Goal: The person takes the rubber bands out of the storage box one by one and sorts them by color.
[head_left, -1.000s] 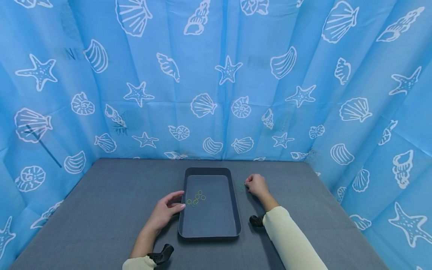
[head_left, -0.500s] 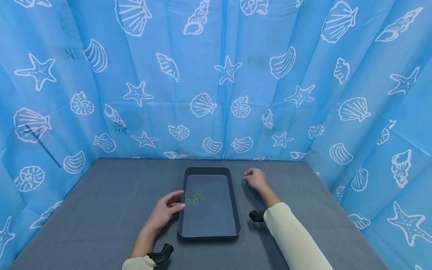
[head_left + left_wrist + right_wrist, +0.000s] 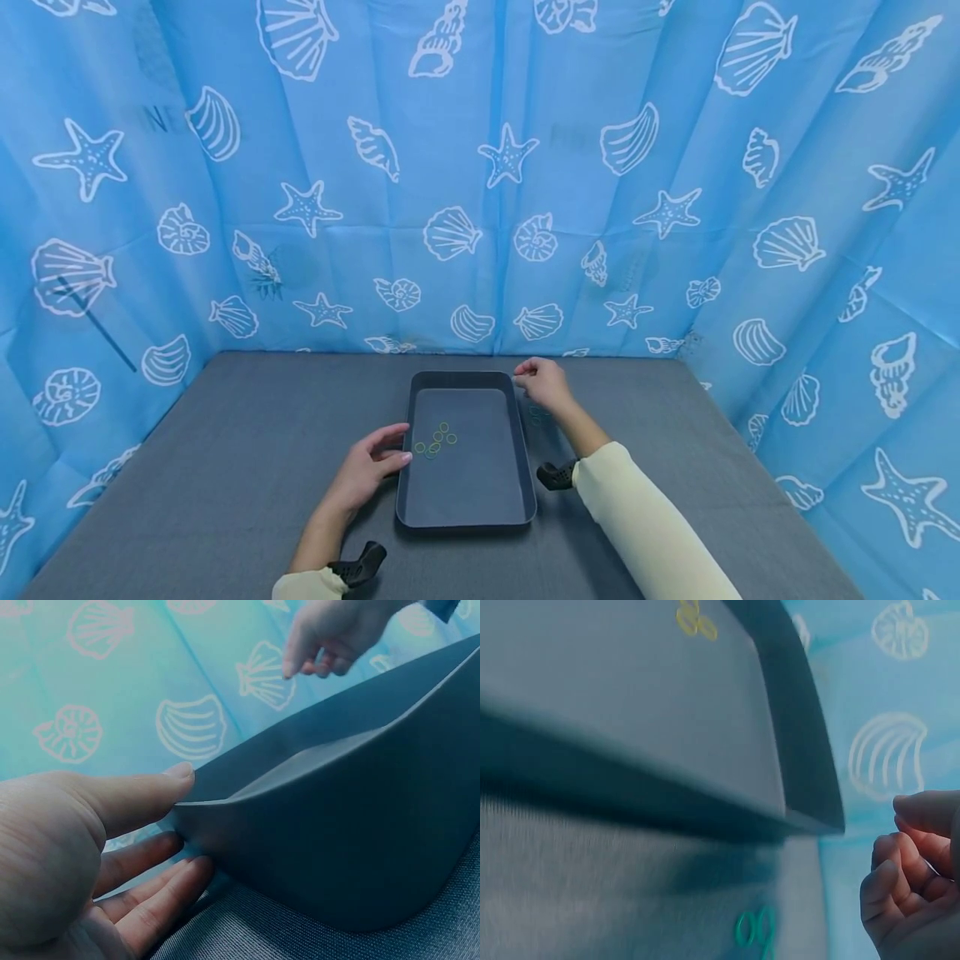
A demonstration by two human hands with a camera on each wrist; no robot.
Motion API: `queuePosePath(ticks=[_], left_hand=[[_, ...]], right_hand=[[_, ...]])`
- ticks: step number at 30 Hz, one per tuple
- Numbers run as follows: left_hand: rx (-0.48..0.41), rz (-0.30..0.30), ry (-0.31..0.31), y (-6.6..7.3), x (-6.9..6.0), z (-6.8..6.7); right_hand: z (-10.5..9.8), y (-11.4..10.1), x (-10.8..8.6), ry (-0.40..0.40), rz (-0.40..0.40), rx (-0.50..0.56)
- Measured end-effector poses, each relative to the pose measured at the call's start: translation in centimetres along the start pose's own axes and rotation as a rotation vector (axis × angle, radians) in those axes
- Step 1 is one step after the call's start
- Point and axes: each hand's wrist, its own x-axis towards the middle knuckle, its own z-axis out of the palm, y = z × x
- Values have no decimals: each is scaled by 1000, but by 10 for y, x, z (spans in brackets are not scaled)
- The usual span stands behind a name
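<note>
The dark grey rectangular tray (image 3: 467,528) lies on the table. At its left wall, my left hand (image 3: 362,477) holds the edge, thumb (image 3: 142,796) at the rim and fingers against the outside. Several thin yellow rubber bands (image 3: 452,439) and a green one (image 3: 431,455) lie inside the tray. My right hand (image 3: 546,386) is raised by the tray's far right corner, thumb and forefinger together. It seems to pinch a small green rubber band, barely discernible at the fingertips. Beneath its wrist, more green rubber bands (image 3: 755,928) lie on the cloth.
Grey cloth (image 3: 285,433) covers the table on all sides of the tray. Behind and beside it hangs a blue curtain (image 3: 480,275) with white shell and starfish prints. Black wrist mounts (image 3: 360,565) stick out from both wrists.
My right hand has risen from the green rubber bands beside the tray and moved left and away to the tray's far right corner. The left hand and tray have stayed put.
</note>
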Motion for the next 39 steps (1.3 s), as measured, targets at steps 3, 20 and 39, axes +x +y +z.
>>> queuePosePath(ticks=[3,20,39], left_hand=[[1,-1,4,0,0,0],[-26,14,-10,-2,0,-2],[-25,18,-16,1,1,-1]], right_hand=[[5,-10,-3,-17,-27,13],[41,-32,-17,-250,-159,-10],[82,-40,-22,-591,-243,-87]])
